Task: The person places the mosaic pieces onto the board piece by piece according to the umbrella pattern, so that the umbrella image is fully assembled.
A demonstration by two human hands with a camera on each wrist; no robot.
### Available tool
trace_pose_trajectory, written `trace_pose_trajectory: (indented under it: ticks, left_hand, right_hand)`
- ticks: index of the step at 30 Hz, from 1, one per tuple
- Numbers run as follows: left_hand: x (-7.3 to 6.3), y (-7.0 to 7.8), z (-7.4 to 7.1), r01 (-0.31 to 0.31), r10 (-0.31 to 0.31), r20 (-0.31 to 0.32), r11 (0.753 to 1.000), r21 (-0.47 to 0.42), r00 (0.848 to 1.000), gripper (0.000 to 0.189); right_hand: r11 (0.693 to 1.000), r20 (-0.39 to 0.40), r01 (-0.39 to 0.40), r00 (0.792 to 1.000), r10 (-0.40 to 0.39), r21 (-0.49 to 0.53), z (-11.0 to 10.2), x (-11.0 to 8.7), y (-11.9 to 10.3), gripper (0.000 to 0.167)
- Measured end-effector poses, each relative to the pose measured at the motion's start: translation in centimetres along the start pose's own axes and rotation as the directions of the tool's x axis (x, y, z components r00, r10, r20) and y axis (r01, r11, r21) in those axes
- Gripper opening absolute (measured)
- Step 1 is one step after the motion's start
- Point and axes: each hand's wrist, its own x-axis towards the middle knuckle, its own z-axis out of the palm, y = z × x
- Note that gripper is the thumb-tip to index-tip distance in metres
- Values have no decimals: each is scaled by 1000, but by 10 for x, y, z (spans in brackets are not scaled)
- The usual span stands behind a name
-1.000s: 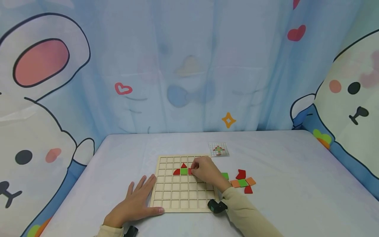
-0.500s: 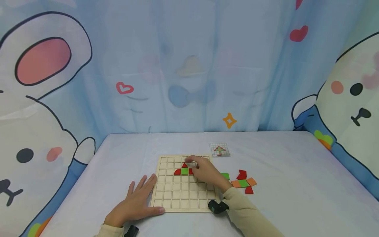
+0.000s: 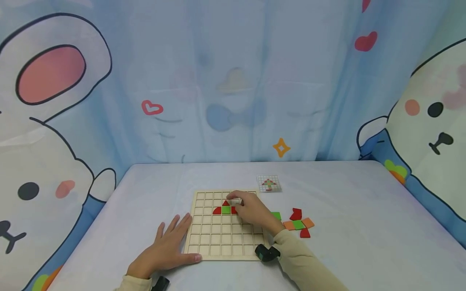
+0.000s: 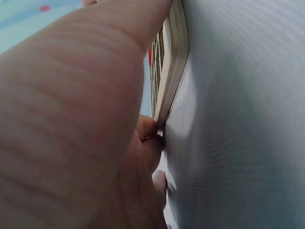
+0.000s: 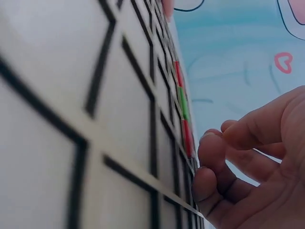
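Note:
A wooden grid board (image 3: 214, 241) lies on the table in the head view. In its upper middle, a green square tile (image 3: 225, 210) sits between a rounded red tile (image 3: 217, 211) and another red tile (image 3: 233, 210), with a red triangle tile (image 3: 225, 203) above. My left hand (image 3: 165, 248) is spread along the board's left edge, thumb at the front corner. Over the board, my right hand (image 3: 253, 208) has its index fingertip by the triangle and its thumb by the right red tile, which it partly covers. No tile shows between thumb and index finger, which are apart.
Right of the board lie loose tiles, among them a red one (image 3: 296, 214), an orange one (image 3: 289, 225) and a green one (image 3: 298, 225). A pattern card (image 3: 269, 184) lies behind the board. A printed curtain (image 3: 233, 121) hangs beyond the white table.
My right thumb and index finger have parted from their pinch at the right red tile, the index finger reaching left toward the triangle. The left hand stays in place.

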Motion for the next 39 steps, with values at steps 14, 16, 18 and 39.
trace_pose_trajectory:
  ticks: [14, 16, 18, 39]
  left_hand:
    - [-4, -5, 1, -7, 6, -1, 1000, -9, 1000, 124]
    - [-3, -6, 1, -10, 10, -4, 1000, -5, 1000, 123]
    - [-3, -5, 1, -8, 8, -4, 1000, 0, 1000, 123]
    - [4, -8, 6, -18, 18, -8, 1000, -23, 1000, 125]
  right_hand:
    - [1000, -74, 18, 997, -19, -17, -46, -18, -2, 32]
    - [998, -85, 25, 996, -30, -55, -55, -23, 1, 31]
    - [996, -92, 21, 995, -28, -83, -65, -30, 4, 31]
    - [954, 80, -171, 977, 196, -246, -129, -89, 56, 35]
